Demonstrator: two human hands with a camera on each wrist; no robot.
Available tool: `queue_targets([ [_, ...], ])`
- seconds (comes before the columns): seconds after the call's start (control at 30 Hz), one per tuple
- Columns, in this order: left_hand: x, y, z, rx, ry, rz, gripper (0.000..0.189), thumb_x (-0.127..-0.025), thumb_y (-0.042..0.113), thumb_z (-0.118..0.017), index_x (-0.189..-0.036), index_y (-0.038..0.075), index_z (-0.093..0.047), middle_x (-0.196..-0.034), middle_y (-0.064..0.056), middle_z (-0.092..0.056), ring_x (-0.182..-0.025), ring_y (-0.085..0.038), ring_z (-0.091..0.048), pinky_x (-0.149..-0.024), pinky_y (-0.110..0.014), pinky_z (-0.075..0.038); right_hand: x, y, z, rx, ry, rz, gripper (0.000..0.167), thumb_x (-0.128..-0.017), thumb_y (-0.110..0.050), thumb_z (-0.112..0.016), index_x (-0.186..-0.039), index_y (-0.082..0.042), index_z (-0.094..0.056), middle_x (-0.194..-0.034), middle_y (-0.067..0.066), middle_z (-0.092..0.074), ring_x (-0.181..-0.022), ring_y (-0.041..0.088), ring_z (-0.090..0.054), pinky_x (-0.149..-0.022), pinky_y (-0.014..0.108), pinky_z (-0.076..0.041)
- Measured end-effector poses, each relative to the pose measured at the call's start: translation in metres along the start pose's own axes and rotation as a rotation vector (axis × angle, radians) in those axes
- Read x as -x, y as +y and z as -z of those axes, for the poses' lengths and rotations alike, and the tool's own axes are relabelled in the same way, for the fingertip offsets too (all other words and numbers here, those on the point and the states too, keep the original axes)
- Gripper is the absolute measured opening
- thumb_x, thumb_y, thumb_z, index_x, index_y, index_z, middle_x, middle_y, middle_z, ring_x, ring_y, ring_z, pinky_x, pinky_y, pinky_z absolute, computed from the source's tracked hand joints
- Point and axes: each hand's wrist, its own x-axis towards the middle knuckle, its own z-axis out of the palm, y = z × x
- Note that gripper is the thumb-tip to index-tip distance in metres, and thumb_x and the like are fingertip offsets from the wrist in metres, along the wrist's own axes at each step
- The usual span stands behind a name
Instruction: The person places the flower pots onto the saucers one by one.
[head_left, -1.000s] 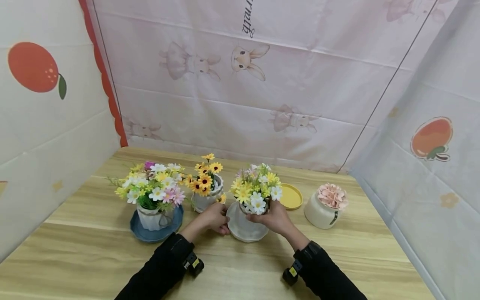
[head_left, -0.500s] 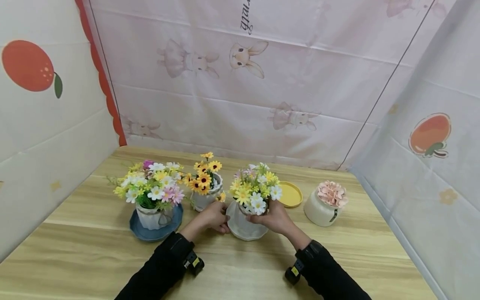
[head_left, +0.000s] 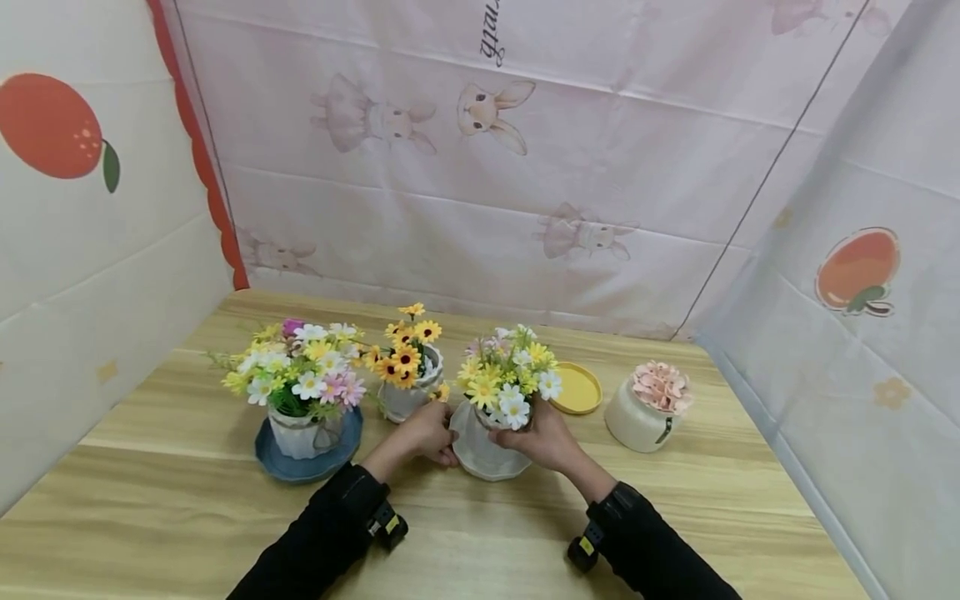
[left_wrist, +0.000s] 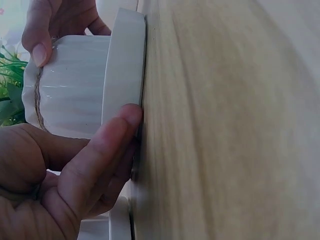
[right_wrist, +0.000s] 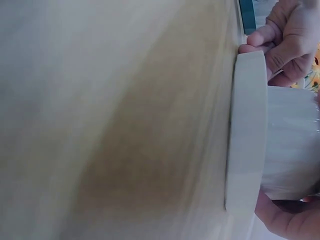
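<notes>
My right hand (head_left: 551, 437) grips a white ceramic flowerpot (left_wrist: 75, 80) near its top, thumb in front and fingers behind. Yellow, white and pink daisies (head_left: 510, 383) fill the pot, and a twine cord circles it. The pot stands upright on a white scalloped saucer (head_left: 491, 462), which lies on the wooden table (head_left: 480, 533). At the saucer's left edge, my left hand (head_left: 426, 433) pinches the rim, thumb on top and fingertips down by the tabletop. In the right wrist view the saucer (right_wrist: 247, 135) shows edge-on, with the left hand (right_wrist: 290, 42) at its far end.
To the left, a flowerpot (head_left: 303, 437) of mixed blooms stands on a blue saucer (head_left: 285, 471). Close behind my left hand is a pot (head_left: 405, 400) of orange flowers. A yellow saucer (head_left: 581, 387) and a cream jar (head_left: 637, 421) with pink flowers are at the right.
Both hands keep the same hold on the flowerpot and the saucer. The head view shifts slightly; nothing on the table has visibly moved.
</notes>
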Motion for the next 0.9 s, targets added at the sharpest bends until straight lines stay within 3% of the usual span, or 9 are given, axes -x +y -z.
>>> queue_targets([
  [0.5, -0.011, 0.005, 0.000, -0.129, 0.059, 0.014, 0.020, -0.091, -0.002, -0.053, -0.110, -0.008, -0.055, -0.065, -0.013, -0.062, -0.051, -0.018, -0.062, -0.049, -0.028, -0.052, -0.011, 0.003, 0.004, 0.012, -0.018, 0.028, 0.093, -0.073, -0.025, -0.080, -0.144, -0.007, -0.023, -0.135, 0.015, -0.042, -0.121, 0.027, -0.043, -0.095, 0.045, -0.038],
  [0.7, -0.015, 0.010, -0.001, -0.170, 0.101, 0.024, 0.021, -0.090, -0.003, -0.053, -0.110, -0.009, -0.055, -0.065, -0.012, -0.061, -0.052, -0.018, -0.062, -0.050, -0.027, -0.051, -0.019, 0.007, 0.007, 0.007, -0.014, -0.044, 0.096, -0.073, -0.027, -0.080, -0.144, -0.007, -0.020, -0.137, 0.017, -0.040, -0.122, 0.029, -0.041, -0.096, 0.046, -0.037],
  [0.9, -0.025, 0.015, -0.002, -0.213, 0.163, 0.078, 0.034, -0.083, -0.008, -0.055, -0.117, -0.009, -0.052, -0.076, -0.014, -0.057, -0.053, -0.018, -0.060, -0.048, -0.027, -0.051, -0.029, 0.008, 0.008, -0.004, -0.011, -0.113, 0.093, -0.072, -0.030, -0.080, -0.141, -0.004, -0.023, -0.135, 0.021, -0.040, -0.121, 0.031, -0.042, -0.094, 0.046, -0.039],
])
